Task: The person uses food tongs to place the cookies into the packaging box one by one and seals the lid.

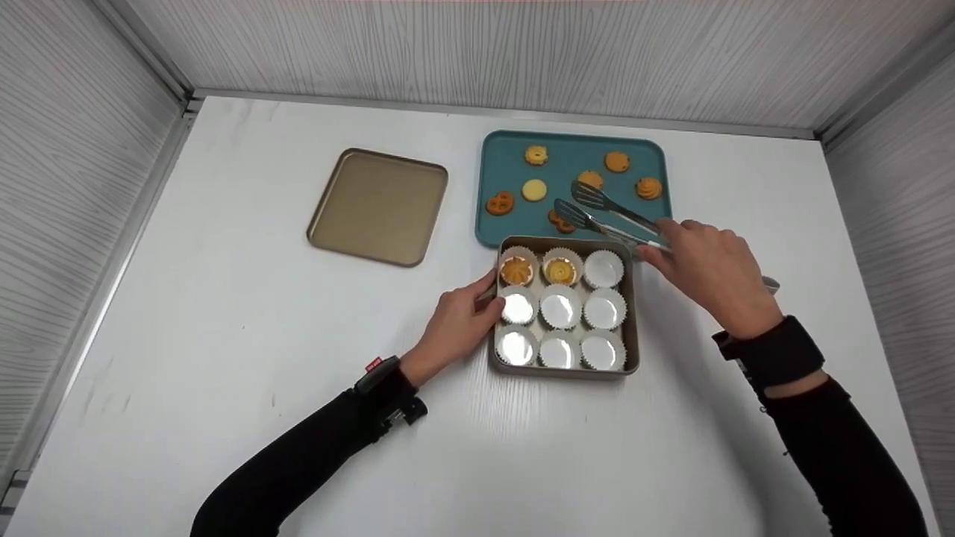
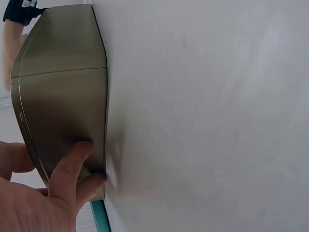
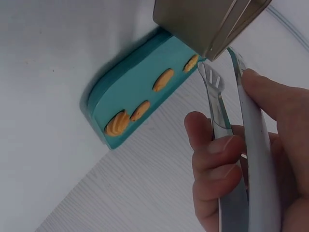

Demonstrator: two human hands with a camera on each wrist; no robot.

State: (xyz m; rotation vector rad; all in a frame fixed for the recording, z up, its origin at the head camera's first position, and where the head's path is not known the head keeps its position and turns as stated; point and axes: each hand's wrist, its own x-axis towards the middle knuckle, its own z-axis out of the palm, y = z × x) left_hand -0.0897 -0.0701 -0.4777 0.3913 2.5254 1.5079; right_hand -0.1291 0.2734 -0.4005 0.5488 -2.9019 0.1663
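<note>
My left hand (image 1: 459,324) holds the left wall of a square metal tin (image 1: 633,350), thumb over the rim and fingers against the outside (image 2: 72,169). White paper cups (image 1: 603,309) fill the tin in rows. A star-shaped cookie (image 1: 516,271) sits in the back-left cup, and a yellow swirled cookie (image 1: 561,271) in the cup beside it. With my right hand (image 1: 716,272) I grip metal tongs (image 3: 260,159). Their slotted tips are apart above the teal tray (image 1: 500,164), near a pretzel-shaped cookie (image 1: 563,223) and a round cookie (image 1: 589,178). No cookie shows between the tips.
Several more cookies lie spread on the tray, among them a pale round one (image 1: 534,190), a pretzel-shaped one (image 1: 500,203) and a swirled one (image 1: 648,188). Left of the tray lies a flat gold-brown lid (image 1: 380,205). Grey panels (image 1: 477,56) border the white table (image 1: 246,313).
</note>
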